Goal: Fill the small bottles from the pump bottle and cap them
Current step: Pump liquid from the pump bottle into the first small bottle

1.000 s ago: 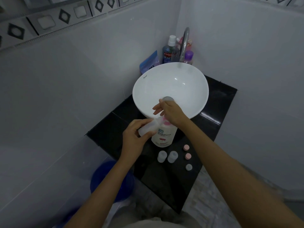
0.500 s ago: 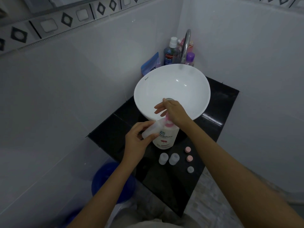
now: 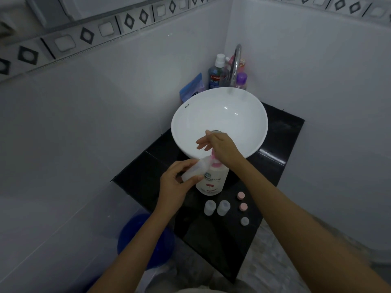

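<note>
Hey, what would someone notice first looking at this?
The big white basin on the black counter. Just in front of it, the right hand sits on the pump bottle while the left hand holds a small clear bottle at its spout.

We see our left forearm [image 3: 135,246] and right forearm [image 3: 296,210] bare, no sleeves, rings or watch showing.

You face room corner: pale tiled walls [image 3: 105,115], patterned border strip [image 3: 88,34] of black diamonds running high along both. Black glossy bench [image 3: 281,149] fills corner, carrying white round basin [image 3: 220,115]. Chrome tap [image 3: 236,64] arches over basin's far rim, toiletry bottles [image 3: 216,72] clustered beside it. Blue bucket [image 3: 135,235] on floor under bench's left edge. Light dim, even.
</note>
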A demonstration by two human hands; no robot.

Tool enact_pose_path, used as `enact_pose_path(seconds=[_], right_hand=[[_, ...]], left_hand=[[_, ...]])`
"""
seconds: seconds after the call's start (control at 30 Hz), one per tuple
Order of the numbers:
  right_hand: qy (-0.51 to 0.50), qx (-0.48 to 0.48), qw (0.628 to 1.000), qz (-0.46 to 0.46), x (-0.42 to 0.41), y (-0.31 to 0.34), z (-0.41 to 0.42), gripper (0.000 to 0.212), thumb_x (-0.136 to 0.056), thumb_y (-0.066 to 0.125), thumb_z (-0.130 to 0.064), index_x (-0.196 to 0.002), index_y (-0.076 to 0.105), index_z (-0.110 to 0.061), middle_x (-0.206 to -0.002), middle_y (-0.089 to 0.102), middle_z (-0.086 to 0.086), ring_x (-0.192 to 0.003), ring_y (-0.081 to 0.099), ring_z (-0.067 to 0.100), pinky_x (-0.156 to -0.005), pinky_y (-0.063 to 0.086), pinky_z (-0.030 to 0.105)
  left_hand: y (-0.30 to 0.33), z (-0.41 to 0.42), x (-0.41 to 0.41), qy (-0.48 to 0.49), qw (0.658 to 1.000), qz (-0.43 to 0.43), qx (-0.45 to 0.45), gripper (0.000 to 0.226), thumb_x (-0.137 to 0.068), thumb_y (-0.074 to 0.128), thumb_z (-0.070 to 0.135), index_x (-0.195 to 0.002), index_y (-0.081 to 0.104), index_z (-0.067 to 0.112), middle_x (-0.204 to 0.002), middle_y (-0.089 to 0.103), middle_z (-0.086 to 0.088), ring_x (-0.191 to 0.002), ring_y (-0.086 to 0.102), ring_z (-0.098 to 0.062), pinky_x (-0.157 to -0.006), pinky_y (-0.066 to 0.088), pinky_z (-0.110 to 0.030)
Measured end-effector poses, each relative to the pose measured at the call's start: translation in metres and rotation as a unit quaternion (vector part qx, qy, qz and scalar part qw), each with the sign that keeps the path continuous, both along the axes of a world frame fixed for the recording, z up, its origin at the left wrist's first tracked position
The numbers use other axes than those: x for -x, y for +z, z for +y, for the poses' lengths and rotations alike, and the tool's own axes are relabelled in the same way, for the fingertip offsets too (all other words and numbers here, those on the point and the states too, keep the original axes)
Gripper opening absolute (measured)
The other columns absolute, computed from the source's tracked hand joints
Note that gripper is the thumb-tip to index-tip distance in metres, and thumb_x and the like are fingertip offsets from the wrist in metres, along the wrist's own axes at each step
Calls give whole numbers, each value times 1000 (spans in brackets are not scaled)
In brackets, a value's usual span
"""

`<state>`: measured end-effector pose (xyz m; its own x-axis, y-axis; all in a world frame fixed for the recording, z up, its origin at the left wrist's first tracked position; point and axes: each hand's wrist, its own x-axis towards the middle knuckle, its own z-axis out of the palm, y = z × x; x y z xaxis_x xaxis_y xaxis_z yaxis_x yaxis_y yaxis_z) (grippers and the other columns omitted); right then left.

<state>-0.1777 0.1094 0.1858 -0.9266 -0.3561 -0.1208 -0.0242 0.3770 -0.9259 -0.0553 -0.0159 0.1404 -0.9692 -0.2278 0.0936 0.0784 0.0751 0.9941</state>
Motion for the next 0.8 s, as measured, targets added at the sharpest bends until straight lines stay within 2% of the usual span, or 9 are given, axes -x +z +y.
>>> enact_pose_path(seconds=[0.07,0.17,0.4,0.53,0.63,0.8], right_hand=[[-13,-10,1000,-13,1,-5,-1,43,-101,33,-28,-91,70,-9,-85,70,2,-83,57,20,-66,42,25],[-21,-14,999,-45,-2,-11,-3,42,-100,34,-28,-90,70,-9,-88,71,5,-81,56,19,-63,43,25],[18,27,999,-14,-1,5,1,46,-101,34,-28,-101,70,1,-93,71,14,-80,60,17,-66,44,20],[-14,7,1000,-5,0,-2,-3,43,-101,33,-26,-95,71,-5,-86,70,5,-83,59,20,-63,42,22],[-41,9,998,-54,-2,-10,-4,40,-100,35,-26,-88,70,-10,-84,70,2,-84,56,20,-60,42,24],[-23,15,997,-66,0,-2,-3,44,-101,35,-26,-95,71,-2,-95,71,14,-79,56,20,-66,44,25]], left_hand=[[-1,1,0,3,1000,-7,6,35,-77,74,12,-109,67,23,-110,65,2,-106,62,-10,-85,54,-22],[-3,0,-1,10,1000,-20,11,35,-77,74,9,-109,67,20,-110,65,-1,-105,62,-10,-87,55,-25],[5,0,-3,-2,1000,-7,2,36,-77,73,9,-110,66,22,-111,64,3,-106,61,-5,-85,53,-17],[3,1,-1,5,1000,-9,9,36,-77,73,9,-112,66,17,-111,65,2,-104,62,-4,-84,51,-15],[1,0,-1,5,1000,-12,12,35,-78,73,6,-110,67,17,-109,66,1,-102,63,-5,-82,52,-15],[3,-3,-1,-4,1000,-4,4,35,-77,73,7,-110,67,19,-110,66,1,-104,63,-8,-85,53,-20]])
